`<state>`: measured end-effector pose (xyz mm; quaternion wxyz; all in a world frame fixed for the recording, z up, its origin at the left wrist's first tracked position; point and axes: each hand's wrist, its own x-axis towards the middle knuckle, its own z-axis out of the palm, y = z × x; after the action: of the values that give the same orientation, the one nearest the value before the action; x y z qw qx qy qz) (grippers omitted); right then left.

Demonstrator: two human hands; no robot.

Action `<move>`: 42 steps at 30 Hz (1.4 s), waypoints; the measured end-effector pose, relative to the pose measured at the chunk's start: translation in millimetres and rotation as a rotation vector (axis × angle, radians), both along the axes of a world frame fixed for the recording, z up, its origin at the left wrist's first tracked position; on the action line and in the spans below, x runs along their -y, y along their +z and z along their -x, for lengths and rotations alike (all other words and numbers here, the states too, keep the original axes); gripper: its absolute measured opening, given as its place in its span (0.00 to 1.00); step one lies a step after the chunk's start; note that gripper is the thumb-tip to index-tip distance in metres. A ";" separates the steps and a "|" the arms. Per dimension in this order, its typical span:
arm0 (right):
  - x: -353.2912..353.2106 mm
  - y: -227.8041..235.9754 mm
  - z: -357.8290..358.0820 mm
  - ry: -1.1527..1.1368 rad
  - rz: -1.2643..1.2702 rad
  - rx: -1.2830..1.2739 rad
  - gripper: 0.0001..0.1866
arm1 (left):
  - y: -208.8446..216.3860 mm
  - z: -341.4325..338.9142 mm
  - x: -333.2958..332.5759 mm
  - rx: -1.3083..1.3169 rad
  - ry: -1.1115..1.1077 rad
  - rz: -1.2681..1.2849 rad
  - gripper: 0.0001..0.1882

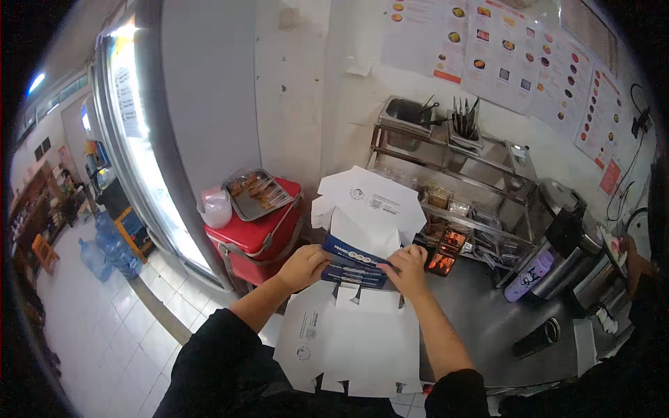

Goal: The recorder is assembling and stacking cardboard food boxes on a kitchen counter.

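A white cardboard box blank (pixel 362 334) lies partly unfolded in front of me, its near part reaching past the table edge toward my body. Its far panel (pixel 376 203) stands raised, with small dark print on it. Across the middle runs a dark blue printed strip (pixel 355 272), creased into layers. My left hand (pixel 306 267) grips the left end of this strip, fingers closed on the card. At the right end my right hand (pixel 410 268) pinches the strip between thumb and fingers. Whether there is more than one blank, I cannot tell.
A red cooler (pixel 268 240) stands at the left, bearing a metal tray (pixel 258 198) of food and a plastic bag (pixel 216 207). Behind the steel table is a rack (pixel 453 164) with knives. To the right are a phone (pixel 447 251), lilac tumbler (pixel 528 276), black cup (pixel 538 338) and another person's hand (pixel 633 258).
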<state>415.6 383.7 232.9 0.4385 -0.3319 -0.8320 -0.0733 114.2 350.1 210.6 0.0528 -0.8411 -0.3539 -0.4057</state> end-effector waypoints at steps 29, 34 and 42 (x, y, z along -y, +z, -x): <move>-19.9 -62.8 26.7 0.145 0.497 -0.641 0.30 | -25.0 -3.7 -113.2 0.558 0.213 0.601 0.15; -18.9 -61.9 25.2 0.176 0.511 -0.659 0.31 | -9.5 -16.0 -97.7 0.708 0.367 0.618 0.16; -8.9 -41.5 20.9 0.061 0.451 -0.548 0.32 | -12.3 -26.7 -105.0 1.268 0.293 0.822 0.16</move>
<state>394.7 392.6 191.5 0.5630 -0.4029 -0.6883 0.2169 140.9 455.1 198.4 -0.4237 -0.3444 -0.5465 -0.6350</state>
